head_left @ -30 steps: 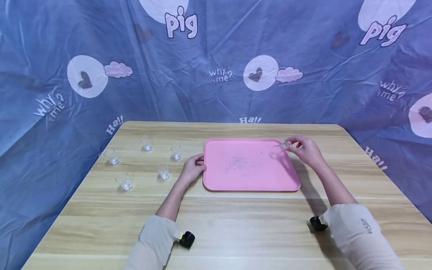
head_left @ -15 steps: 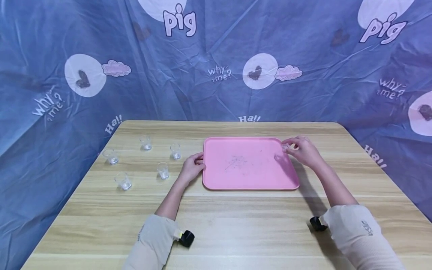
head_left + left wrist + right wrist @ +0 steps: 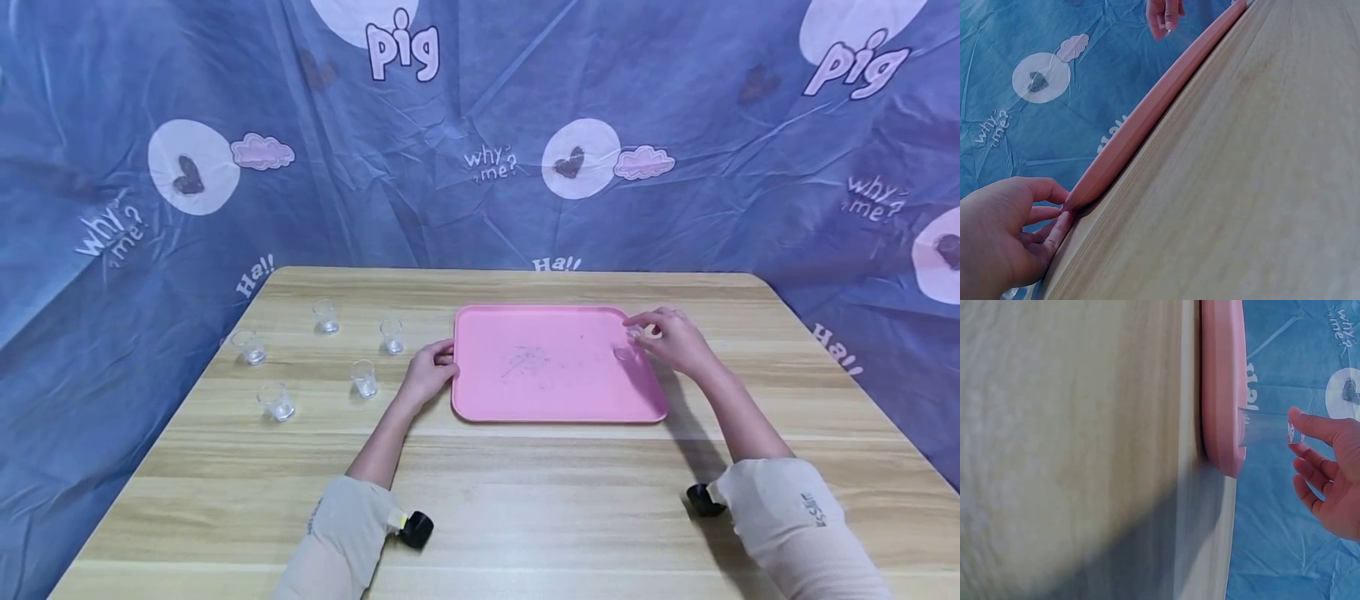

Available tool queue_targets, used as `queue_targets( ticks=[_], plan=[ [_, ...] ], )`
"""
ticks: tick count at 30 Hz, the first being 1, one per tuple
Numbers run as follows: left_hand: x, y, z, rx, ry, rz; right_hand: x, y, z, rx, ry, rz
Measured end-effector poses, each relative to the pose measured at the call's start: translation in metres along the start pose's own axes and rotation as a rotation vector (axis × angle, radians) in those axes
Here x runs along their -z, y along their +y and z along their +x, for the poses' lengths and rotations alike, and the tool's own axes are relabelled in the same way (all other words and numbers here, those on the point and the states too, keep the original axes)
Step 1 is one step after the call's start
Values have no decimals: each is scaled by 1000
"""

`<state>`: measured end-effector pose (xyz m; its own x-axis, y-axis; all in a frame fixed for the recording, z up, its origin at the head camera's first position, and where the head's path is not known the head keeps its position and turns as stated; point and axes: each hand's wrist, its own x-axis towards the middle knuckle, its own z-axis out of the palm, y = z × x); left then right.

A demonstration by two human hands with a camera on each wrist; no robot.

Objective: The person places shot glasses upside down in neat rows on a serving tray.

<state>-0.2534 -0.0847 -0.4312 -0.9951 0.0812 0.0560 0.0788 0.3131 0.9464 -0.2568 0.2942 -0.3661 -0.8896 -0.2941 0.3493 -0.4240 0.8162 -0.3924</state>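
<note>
A pink tray [image 3: 555, 396] lies flat on the wooden table. Its left edge is pinched between the thumb and fingers of my left hand [image 3: 429, 375], which the left wrist view shows close up. Over the tray's right side, my right hand [image 3: 677, 340] grips a small clear shot glass [image 3: 1263, 427] by its thick base. The glass is upside down, base up, with its mouth right at the tray's surface. In the right wrist view the tray's raised rim [image 3: 1222, 381] hides part of the glass's mouth.
Several similar clear glasses stand upright left of the tray, among them a front one [image 3: 277, 403], one nearest my left hand [image 3: 365, 381] and a back one [image 3: 326, 318]. A blue printed cloth [image 3: 420, 217] hangs behind the table [image 3: 525, 500].
My right hand has turned the glass from a sideways tilt to mouth-down and lowered it to the tray. My left hand stays at the tray's left edge.
</note>
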Motion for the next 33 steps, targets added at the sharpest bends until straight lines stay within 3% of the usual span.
queue_targets(
  ticks=[18, 21, 28, 33],
  plan=[
    [1, 0, 3, 17, 1, -26, -2, 0, 0, -28, -17, 28],
    [2, 0, 2, 14, 1, -24, 1, 0, -1, -60, -37, 110],
    [1, 1, 1, 10, -3, -29, 10, 12, -19, -285, -70, 430],
    [1, 0, 1, 13, -7, -36, 4, 25, -35, -356, -148, 574]
  ],
)
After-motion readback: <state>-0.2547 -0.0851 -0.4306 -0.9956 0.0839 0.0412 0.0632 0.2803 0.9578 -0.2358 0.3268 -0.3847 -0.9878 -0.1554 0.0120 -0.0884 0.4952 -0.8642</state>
